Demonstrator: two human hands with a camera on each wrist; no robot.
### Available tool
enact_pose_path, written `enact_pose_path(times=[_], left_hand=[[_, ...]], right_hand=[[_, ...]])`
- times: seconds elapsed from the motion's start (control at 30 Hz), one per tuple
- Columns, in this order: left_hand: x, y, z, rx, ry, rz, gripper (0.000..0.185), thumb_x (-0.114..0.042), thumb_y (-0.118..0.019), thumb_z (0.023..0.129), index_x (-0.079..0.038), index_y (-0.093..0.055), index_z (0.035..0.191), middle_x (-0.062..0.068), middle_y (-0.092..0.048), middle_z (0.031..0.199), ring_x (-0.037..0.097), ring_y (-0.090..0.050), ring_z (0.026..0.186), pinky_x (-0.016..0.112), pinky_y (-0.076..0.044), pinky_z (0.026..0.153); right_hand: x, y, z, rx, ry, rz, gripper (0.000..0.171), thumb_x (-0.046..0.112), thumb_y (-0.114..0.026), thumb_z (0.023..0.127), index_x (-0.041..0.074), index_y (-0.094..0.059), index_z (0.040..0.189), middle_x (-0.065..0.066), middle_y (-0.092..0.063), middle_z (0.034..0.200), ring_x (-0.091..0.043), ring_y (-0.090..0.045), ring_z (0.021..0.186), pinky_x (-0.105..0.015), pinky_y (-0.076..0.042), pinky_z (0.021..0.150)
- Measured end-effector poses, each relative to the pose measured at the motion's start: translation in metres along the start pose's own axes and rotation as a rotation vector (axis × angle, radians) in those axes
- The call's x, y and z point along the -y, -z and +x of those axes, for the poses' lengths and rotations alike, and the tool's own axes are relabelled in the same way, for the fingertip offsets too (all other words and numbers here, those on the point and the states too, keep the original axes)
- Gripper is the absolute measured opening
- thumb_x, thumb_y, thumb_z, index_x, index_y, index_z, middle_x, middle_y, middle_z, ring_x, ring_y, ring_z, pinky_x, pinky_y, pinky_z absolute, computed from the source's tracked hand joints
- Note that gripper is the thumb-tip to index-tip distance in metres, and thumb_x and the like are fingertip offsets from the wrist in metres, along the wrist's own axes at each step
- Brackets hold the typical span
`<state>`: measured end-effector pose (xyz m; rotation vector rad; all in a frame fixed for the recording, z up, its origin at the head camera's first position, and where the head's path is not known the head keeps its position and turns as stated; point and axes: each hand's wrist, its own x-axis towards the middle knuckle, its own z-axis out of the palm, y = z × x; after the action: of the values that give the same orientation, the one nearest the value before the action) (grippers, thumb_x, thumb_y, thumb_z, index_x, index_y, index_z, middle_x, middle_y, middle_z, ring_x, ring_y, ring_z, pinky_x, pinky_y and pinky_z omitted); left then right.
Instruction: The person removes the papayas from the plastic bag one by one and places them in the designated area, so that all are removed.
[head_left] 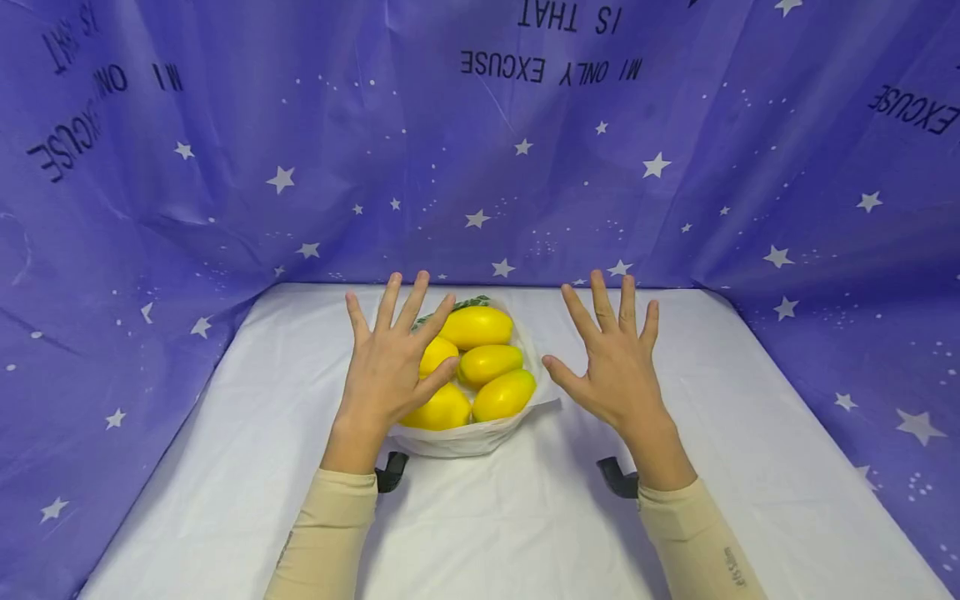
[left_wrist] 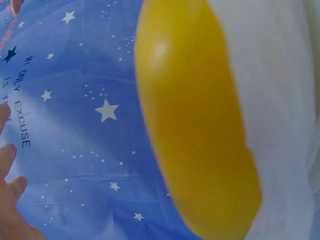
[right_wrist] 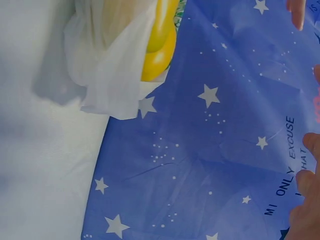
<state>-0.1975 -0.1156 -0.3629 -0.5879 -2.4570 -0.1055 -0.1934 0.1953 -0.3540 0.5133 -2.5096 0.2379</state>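
A white bag (head_left: 459, 443), its mouth folded open, stands at the middle of the table with several yellow mangoes (head_left: 504, 395) inside. My left hand (head_left: 385, 375) is spread palm down over the bag's left side, overlapping some of the fruit in the head view. To the right of the bag my right hand (head_left: 619, 377) is held up with its fingers spread, apart from it. Neither hand holds anything. One mango (left_wrist: 196, 120) looms large in the left wrist view. In the right wrist view the bag (right_wrist: 111, 65) shows from its side, with yellow fruit at its opening.
A white cloth covers the table (head_left: 750, 433). Behind it and along both sides hangs a purple-blue curtain (head_left: 450, 167) with white stars and dark lettering. Black mounts (head_left: 618, 478) show at both wrists, beside beige sleeves (head_left: 693, 537). Green print (head_left: 474, 302) marks the bag's far edge.
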Motion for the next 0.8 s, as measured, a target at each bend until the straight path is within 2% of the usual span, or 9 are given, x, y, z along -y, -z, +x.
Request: enact_pose_path(times=[0.13, 0.23, 0.3, 0.47, 0.53, 0.63, 0.73, 0.8], left_hand=[[0.003, 0.001, 0.002, 0.015, 0.019, -0.012, 0.076, -0.063, -0.046, 0.091, -0.034, -0.019, 0.156, 0.003, 0.0, 0.164, 0.033, 0.003, 0.148, 0.076, 0.005, 0.104], [0.008, 0.003, 0.006, 0.011, 0.074, -0.112, 0.073, -0.063, -0.04, 0.094, -0.034, -0.016, 0.156, 0.002, 0.001, 0.163, 0.03, 0.005, 0.148, 0.073, 0.005, 0.107], [0.012, 0.003, 0.008, -0.011, 0.135, -0.285, 0.072, -0.064, -0.038, 0.095, -0.034, -0.017, 0.156, -0.001, -0.001, 0.163, 0.026, 0.005, 0.148, 0.069, 0.006, 0.11], [0.027, -0.011, 0.004, -0.09, 0.304, -0.84, 0.064, -0.058, -0.041, 0.097, -0.035, -0.024, 0.154, -0.012, -0.01, 0.161, 0.014, -0.005, 0.147, 0.061, -0.007, 0.115], [0.036, -0.022, -0.003, -0.104, 0.363, -0.961, 0.059, -0.051, -0.043, 0.099, -0.037, -0.025, 0.153, -0.015, -0.013, 0.159, 0.012, -0.009, 0.146, 0.059, -0.012, 0.116], [0.048, -0.038, -0.016, -0.085, 0.456, -1.002, 0.055, -0.035, -0.047, 0.101, -0.038, -0.027, 0.152, -0.016, -0.016, 0.158, 0.012, -0.011, 0.146, 0.056, -0.013, 0.117], [0.056, -0.05, -0.025, -0.033, 0.534, -0.961, 0.058, -0.018, -0.049, 0.099, -0.035, -0.032, 0.151, -0.015, -0.017, 0.158, 0.015, -0.011, 0.146, 0.056, -0.012, 0.117], [0.059, -0.058, -0.028, 0.007, 0.563, -0.926, 0.06, -0.008, -0.046, 0.097, -0.032, -0.036, 0.151, -0.014, -0.018, 0.158, 0.016, -0.012, 0.146, 0.055, -0.013, 0.117]], right_hand=[[-0.003, -0.002, 0.001, 0.01, -0.002, 0.017, 0.088, 0.065, -0.053, 0.084, 0.031, -0.018, 0.157, 0.001, 0.006, 0.163, -0.035, 0.014, 0.146, -0.068, 0.008, 0.109], [-0.007, -0.003, 0.005, 0.004, -0.014, 0.067, 0.087, 0.061, -0.057, 0.084, 0.03, -0.021, 0.157, -0.001, 0.001, 0.163, -0.033, 0.011, 0.146, -0.067, 0.006, 0.11], [-0.009, -0.005, 0.008, -0.009, -0.028, 0.117, 0.087, 0.057, -0.061, 0.083, 0.028, -0.024, 0.156, -0.004, -0.006, 0.163, -0.033, 0.003, 0.147, -0.067, 0.005, 0.111], [-0.01, -0.012, 0.016, -0.035, -0.046, 0.241, 0.083, 0.046, -0.067, 0.081, 0.023, -0.033, 0.153, -0.006, -0.029, 0.157, -0.03, -0.024, 0.144, -0.07, -0.006, 0.109], [-0.008, -0.016, 0.018, -0.039, -0.039, 0.285, 0.081, 0.042, -0.069, 0.08, 0.02, -0.037, 0.151, -0.005, -0.037, 0.154, -0.027, -0.031, 0.141, -0.07, -0.013, 0.108], [-0.006, -0.023, 0.02, -0.041, -0.026, 0.362, 0.078, 0.037, -0.072, 0.079, 0.015, -0.043, 0.147, -0.007, -0.044, 0.149, -0.027, -0.037, 0.138, -0.063, -0.025, 0.109], [-0.004, -0.029, 0.019, -0.022, -0.033, 0.445, 0.074, 0.033, -0.075, 0.077, 0.011, -0.048, 0.143, -0.008, -0.047, 0.145, -0.027, -0.042, 0.134, -0.054, -0.035, 0.108], [-0.004, -0.033, 0.018, 0.016, -0.036, 0.487, 0.072, 0.031, -0.077, 0.077, 0.011, -0.051, 0.141, -0.008, -0.048, 0.144, -0.027, -0.043, 0.133, -0.05, -0.037, 0.108]])
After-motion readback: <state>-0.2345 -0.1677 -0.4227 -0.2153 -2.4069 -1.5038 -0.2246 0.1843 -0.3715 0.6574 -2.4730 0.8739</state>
